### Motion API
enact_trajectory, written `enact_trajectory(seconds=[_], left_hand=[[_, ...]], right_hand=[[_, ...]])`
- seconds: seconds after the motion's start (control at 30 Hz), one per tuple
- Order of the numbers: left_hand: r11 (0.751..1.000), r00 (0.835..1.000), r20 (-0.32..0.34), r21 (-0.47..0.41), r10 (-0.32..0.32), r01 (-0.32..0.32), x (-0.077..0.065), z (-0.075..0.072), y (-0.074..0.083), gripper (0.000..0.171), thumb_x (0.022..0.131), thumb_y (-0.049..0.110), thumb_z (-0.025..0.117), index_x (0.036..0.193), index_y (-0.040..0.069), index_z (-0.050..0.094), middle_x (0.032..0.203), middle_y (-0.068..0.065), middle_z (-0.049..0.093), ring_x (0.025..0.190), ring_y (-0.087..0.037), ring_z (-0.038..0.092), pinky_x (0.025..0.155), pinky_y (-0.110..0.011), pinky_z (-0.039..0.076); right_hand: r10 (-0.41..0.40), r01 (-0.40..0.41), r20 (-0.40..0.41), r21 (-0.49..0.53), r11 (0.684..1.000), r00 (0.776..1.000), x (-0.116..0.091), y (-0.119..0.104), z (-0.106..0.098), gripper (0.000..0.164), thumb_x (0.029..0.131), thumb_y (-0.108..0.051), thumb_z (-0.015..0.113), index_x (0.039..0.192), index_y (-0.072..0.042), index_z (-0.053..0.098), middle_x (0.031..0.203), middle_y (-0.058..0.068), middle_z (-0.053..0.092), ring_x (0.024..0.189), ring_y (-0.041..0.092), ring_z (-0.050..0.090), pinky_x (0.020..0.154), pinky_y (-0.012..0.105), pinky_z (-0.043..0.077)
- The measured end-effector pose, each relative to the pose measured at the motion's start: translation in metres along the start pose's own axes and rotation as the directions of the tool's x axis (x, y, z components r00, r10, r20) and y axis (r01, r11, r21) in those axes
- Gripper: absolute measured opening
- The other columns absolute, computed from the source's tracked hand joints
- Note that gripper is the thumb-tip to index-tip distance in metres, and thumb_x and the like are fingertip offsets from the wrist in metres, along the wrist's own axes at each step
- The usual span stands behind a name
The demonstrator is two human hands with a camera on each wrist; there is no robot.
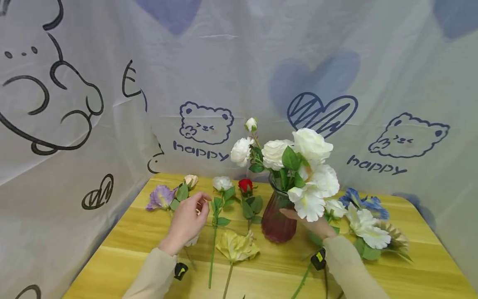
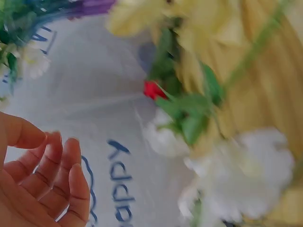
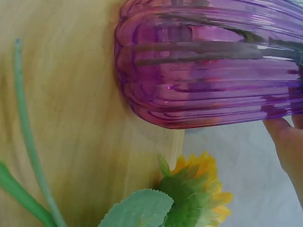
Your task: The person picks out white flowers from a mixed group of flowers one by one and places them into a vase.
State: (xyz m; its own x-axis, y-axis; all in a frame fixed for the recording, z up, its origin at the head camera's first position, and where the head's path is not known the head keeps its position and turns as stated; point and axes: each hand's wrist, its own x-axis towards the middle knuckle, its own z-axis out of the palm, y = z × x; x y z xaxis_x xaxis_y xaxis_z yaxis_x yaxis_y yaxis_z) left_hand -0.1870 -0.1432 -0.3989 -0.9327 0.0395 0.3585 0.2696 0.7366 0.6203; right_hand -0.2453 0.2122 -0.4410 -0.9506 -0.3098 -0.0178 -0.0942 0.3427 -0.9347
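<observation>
A ribbed purple-pink glass vase (image 1: 279,222) stands on the table, holding several white flowers (image 1: 275,153) with green leaves. My right hand (image 1: 315,224) grips the vase from its right side; a white bloom hides part of the hand. In the right wrist view, fingers (image 3: 283,142) touch the vase's wall (image 3: 189,90), with stems showing through the glass. My left hand (image 1: 188,220) hovers left of the vase with loosely curved fingers, holding nothing. Near it lie a white flower (image 1: 222,183), a red rose (image 1: 245,185) and a yellow flower (image 1: 237,246).
A purple flower (image 1: 161,197) and a peach bud (image 1: 191,180) lie at the table's back left. To the right are blue flowers (image 1: 366,203), a white flower (image 1: 367,228) and a sunflower (image 3: 203,191). A printed curtain (image 1: 239,83) rises behind the wooden table (image 1: 123,249).
</observation>
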Motion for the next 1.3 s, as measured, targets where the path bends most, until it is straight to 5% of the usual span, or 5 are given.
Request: enact_trajectory(seconds=[0.17, 0.43, 0.8, 1.07, 1.3], left_hand=[[0.988, 0.996, 0.016, 0.127, -0.088, 0.085, -0.010, -0.009, -0.023, 0.014, 0.098, 0.010, 0.054, 0.104, 0.009, 0.067, 0.077, -0.001, 0.064, 0.059, -0.009, 0.053, 0.049, -0.024, 0.041], [0.960, 0.977, 0.076, 0.217, -0.199, 0.179, -0.027, -0.019, -0.047, 0.012, 0.094, 0.012, 0.058, 0.098, 0.005, 0.067, 0.081, -0.006, 0.069, 0.061, -0.013, 0.054, 0.053, -0.027, 0.043], [0.940, 0.956, 0.148, 0.272, -0.254, 0.208, -0.048, -0.020, -0.062, 0.004, 0.090, 0.012, 0.062, 0.091, 0.009, 0.065, 0.074, -0.001, 0.063, 0.058, -0.014, 0.051, 0.051, -0.029, 0.041], [0.942, 0.943, 0.210, 0.270, -0.257, 0.197, -0.055, -0.002, -0.054, 0.003, 0.090, 0.013, 0.064, 0.088, 0.011, 0.065, 0.071, 0.001, 0.061, 0.057, -0.013, 0.050, 0.051, -0.029, 0.040], [0.969, 0.945, 0.253, 0.190, -0.205, 0.160, -0.051, 0.018, -0.038, 0.010, 0.090, 0.012, 0.067, 0.099, 0.009, 0.068, 0.075, 0.002, 0.063, 0.060, -0.011, 0.052, 0.054, -0.028, 0.043]], right_hand=[[-0.002, 0.004, 0.060, -0.033, 0.999, 0.998, 0.000, 0.000, -0.004, 0.070, 0.096, -0.030, 0.067, 0.154, -0.004, 0.037, 0.164, 0.021, 0.027, 0.148, 0.043, 0.034, 0.123, 0.064, 0.021], [-0.061, 0.060, -0.013, -0.054, 0.997, 0.998, -0.006, -0.013, -0.005, 0.103, 0.090, -0.039, 0.073, 0.163, -0.017, 0.003, 0.170, 0.011, 0.008, 0.157, 0.036, 0.008, 0.125, 0.064, 0.014], [-0.146, 0.128, -0.162, -0.115, 0.985, 0.976, -0.029, -0.008, 0.006, 0.089, 0.091, -0.033, 0.075, 0.160, -0.019, 0.020, 0.163, 0.012, 0.029, 0.150, 0.038, 0.030, 0.116, 0.065, 0.034], [-0.289, 0.238, -0.287, -0.200, 0.950, 0.913, -0.045, -0.005, 0.015, 0.067, 0.091, -0.018, 0.075, 0.149, -0.014, 0.041, 0.144, 0.005, 0.052, 0.126, -0.005, 0.046, 0.103, 0.018, 0.044], [-0.180, 0.137, -0.360, -0.144, 0.980, 0.915, -0.063, -0.008, 0.028, 0.055, 0.091, -0.013, 0.075, 0.139, -0.006, 0.048, 0.129, 0.012, 0.059, 0.111, 0.003, 0.057, 0.096, 0.035, 0.058]])
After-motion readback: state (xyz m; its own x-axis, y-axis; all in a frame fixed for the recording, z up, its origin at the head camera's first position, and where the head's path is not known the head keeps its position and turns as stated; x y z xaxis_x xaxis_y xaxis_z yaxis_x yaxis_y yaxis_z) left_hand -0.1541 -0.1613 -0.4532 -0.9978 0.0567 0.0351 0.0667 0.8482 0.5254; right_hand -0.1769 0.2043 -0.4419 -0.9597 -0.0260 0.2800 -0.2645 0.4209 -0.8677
